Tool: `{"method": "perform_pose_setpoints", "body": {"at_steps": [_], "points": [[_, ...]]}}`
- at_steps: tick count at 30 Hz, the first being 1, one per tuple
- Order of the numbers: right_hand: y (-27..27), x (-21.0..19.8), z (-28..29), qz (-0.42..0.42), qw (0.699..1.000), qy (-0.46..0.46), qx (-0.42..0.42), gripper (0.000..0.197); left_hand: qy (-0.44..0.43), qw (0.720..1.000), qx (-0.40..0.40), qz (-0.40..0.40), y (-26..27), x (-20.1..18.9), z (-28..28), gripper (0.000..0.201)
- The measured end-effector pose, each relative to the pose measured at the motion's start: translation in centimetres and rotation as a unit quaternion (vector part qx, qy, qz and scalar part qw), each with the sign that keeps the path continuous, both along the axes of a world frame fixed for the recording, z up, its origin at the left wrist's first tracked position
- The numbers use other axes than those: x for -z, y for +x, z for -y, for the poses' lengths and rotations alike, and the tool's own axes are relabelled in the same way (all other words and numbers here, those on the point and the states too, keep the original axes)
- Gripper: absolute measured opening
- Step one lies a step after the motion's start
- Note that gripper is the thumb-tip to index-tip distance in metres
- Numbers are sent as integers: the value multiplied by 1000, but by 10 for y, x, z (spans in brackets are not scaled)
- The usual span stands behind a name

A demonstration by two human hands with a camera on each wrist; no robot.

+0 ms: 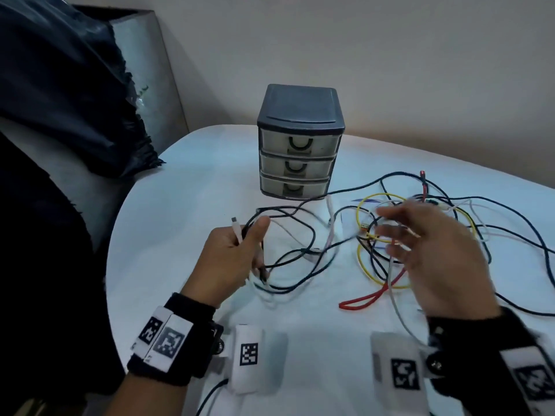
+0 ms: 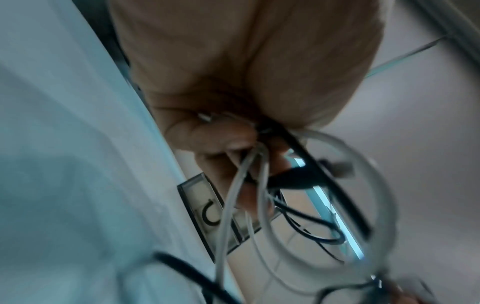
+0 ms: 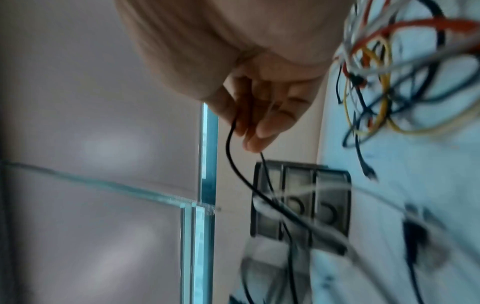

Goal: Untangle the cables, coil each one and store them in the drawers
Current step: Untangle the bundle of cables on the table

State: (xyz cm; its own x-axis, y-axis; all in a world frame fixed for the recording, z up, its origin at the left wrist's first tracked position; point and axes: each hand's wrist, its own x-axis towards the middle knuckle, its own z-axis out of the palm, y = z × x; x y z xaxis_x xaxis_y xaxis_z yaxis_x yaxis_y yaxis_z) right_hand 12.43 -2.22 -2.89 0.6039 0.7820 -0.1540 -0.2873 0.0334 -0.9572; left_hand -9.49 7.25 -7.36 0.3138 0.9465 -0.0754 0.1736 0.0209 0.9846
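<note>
Tangled cables point(image 1: 420, 223) spread over the white desk point(image 1: 186, 211), mostly under and beyond the right hand point(image 1: 432, 250): a yellow cable point(image 1: 365, 265) in loops, a red cable point(image 1: 366, 298) trailing toward the near edge, dark cables point(image 1: 525, 229) running off to the right, thin white ones threaded through. A looser cluster of black and white strands point(image 1: 300, 259) between the two hands.

Left hand point(image 1: 237, 250) clamped on a white cable point(image 1: 237, 232), plug end sticking up past the thumb; black and grey-white strands bunched under the curled fingers point(image 2: 223, 144) in the left wrist view, looping out below the fist.

Right hand raised above the pile, blurred, fingers point(image 1: 393, 229) spread in the head view. In the right wrist view, a thin black cable point(image 3: 233, 164) hanging down from the fingertips point(image 3: 257, 135); whether pinched or only draped, cannot tell.

Beyond both hands, nearer the left one, a small dark-framed drawer unit point(image 1: 300, 139) with three translucent drawers, all pushed in, each with a curved dark handle. One dark cable passing just in front of its base.

Further left of the left hand, dark fabric point(image 1: 60, 85) draped over a grey upholstered piece. Black wristbands with white marker tags point(image 1: 165, 340) on both wrists.
</note>
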Motion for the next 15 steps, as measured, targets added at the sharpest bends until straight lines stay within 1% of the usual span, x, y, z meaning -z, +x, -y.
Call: {"method": "perform_pose_setpoints", "body": {"at_steps": [2, 3, 4, 5, 8, 11, 13, 14, 15], "points": [[26, -6, 6, -78, 996, 15, 43, 26, -1, 998, -57, 10, -6, 5, -9, 56], [39, -7, 9, -100, 993, 14, 61, 28, 4, 997, -82, 13, -10, 6, -13, 56], [49, -7, 11, -105, 992, 14, 73, 30, 10, 995, -100, 13, -13, 6, -16, 55], [59, -5, 14, -93, 992, 14, 84, 30, 16, 994, -109, 15, -14, 8, -19, 56], [81, 4, 17, -3, 991, 28, 132, 28, 24, 992, -126, 15, -16, 10, -22, 56], [94, 6, 21, 43, 983, 48, 172, 23, 27, 988, -150, 30, -15, 11, -21, 55], [101, 6, 22, 66, 983, 41, 169, 20, 24, 982, -176, 62, -16, 8, -22, 53], [102, 5, 24, 109, 982, 17, 154, 17, 17, 978, -190, 82, -17, 6, -23, 52], [102, 4, 26, 195, 971, -33, 132, 10, 10, 975, -200, 97, -18, 3, -23, 51]]}}
